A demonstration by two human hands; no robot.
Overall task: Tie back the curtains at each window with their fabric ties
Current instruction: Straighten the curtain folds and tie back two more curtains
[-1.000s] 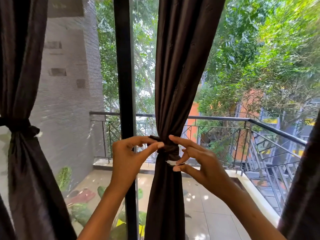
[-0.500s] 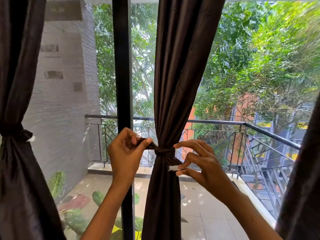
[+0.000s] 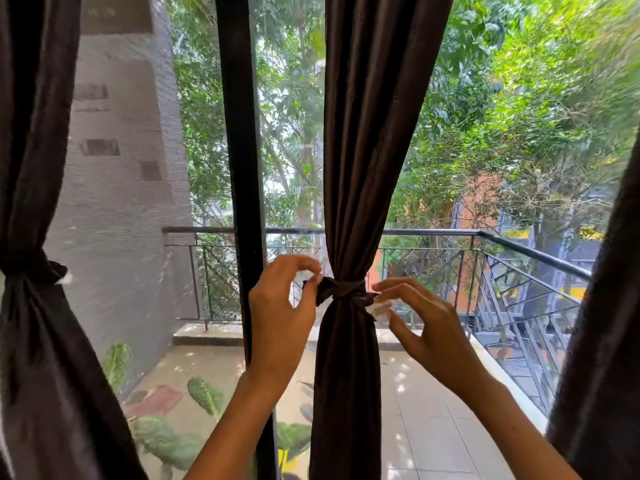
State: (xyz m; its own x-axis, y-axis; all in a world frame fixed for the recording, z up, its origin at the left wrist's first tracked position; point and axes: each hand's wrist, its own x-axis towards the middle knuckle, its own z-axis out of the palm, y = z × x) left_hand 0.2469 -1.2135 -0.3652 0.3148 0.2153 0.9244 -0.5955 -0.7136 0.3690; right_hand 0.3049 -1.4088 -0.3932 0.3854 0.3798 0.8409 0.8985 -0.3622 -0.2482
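Observation:
A dark brown middle curtain (image 3: 367, 133) hangs in front of me, cinched at waist height by a matching fabric tie (image 3: 346, 289) knotted around it. My left hand (image 3: 280, 313) pinches the tie's left end between thumb and fingertips. My right hand (image 3: 426, 327) is at the tie's right end, where a small white tag (image 3: 381, 308) shows; its fingertips touch the end, fingers spread. The left curtain (image 3: 31, 341) is gathered by its own tie (image 3: 31, 268). A third dark curtain (image 3: 602, 341) hangs loose at the right edge.
A black window post (image 3: 239, 133) stands just left of the middle curtain. Behind the glass lie a tiled balcony (image 3: 433, 410) with a metal railing (image 3: 450, 233), a grey wall (image 3: 121, 202) and trees. Green leaves (image 3: 166, 441) show low left.
The tie has been drawn tighter around the middle curtain. My hands have moved apart, the left pulling its end leftward, the right shifting rightward at the tagged end.

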